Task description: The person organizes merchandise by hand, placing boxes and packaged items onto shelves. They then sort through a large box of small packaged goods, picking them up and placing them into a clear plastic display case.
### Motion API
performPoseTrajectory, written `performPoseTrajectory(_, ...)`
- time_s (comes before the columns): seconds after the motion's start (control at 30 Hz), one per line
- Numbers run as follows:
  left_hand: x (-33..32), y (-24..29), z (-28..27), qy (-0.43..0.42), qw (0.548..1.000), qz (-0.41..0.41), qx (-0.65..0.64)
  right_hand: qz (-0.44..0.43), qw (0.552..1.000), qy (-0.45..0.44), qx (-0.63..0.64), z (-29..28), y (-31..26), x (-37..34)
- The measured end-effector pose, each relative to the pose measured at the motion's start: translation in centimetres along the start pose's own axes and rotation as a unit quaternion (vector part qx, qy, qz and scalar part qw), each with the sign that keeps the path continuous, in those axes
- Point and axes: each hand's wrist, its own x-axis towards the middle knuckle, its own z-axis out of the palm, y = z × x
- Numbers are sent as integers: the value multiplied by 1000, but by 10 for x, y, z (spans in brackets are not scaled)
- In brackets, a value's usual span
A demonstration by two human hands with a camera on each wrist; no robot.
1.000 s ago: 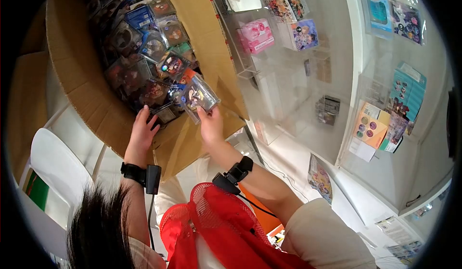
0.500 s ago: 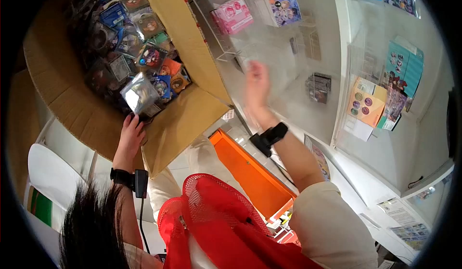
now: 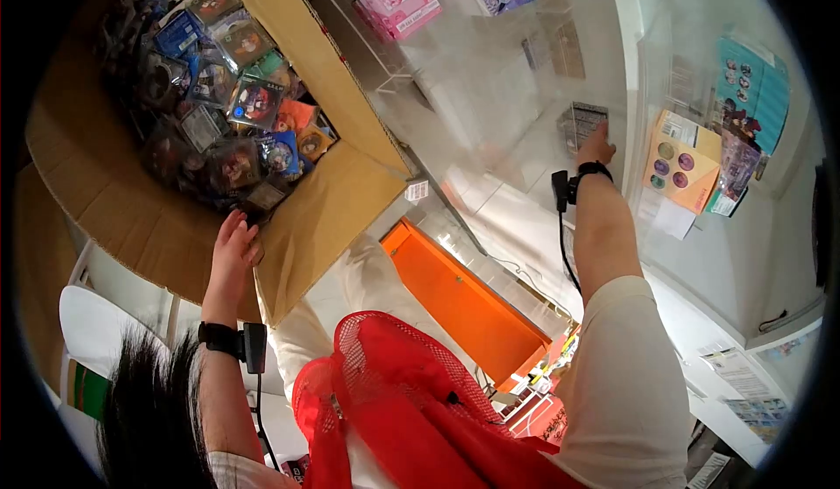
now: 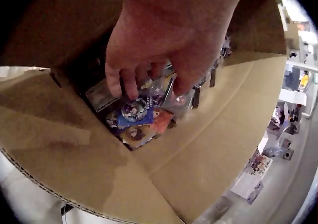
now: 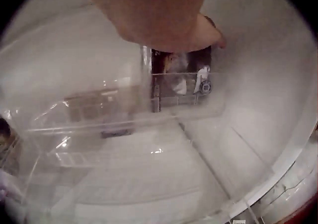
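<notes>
My left hand (image 3: 234, 248) is at the near edge of a cardboard box (image 3: 341, 192), fingers loosely bent over its inside corner. In the left wrist view the fingers hang above plastic-wrapped packets, among them a blue packet (image 4: 136, 112) with a round picture and an orange one (image 4: 161, 121). My right hand (image 3: 596, 148) reaches out to the right, at a dark picture packet (image 5: 180, 77) in a clear acrylic holder (image 5: 191, 107). In the right wrist view the hand covers the packet's top, with the thumb at its right; I cannot tell whether the fingers pinch it.
Many packets (image 3: 214, 78) fill the box. On the clear shelving stand a pink box (image 3: 398, 3), an orange-and-white box (image 3: 684, 161) and a teal box (image 3: 751, 87). Below is an orange panel (image 3: 468, 301); a white chair (image 3: 105, 323) stands at left.
My right hand has left the clear packaged item it held over the box and swung right to the shelf. A shiny packet near my left fingers lies flatter; the left hand stays at the box.
</notes>
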Motion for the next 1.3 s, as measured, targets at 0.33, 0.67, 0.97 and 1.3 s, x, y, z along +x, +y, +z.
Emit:
performPoseTrajectory(0.33,11,-2,16,-17,998,-17,50,-107,969,39,-219,12,19,22)
performPoseTrajectory(0.67,4,7,22,-30,997,-22,73,-114,931,75,-340,18,-64,-57)
performPoseTrajectory(0.97,1,5,-5,-19,998,-16,63,-151,986,16,-69,57,-56,-5)
performPoseTrajectory(1.3,-3,7,-10,-35,999,4,28,-31,994,-62,86,65,-31,70)
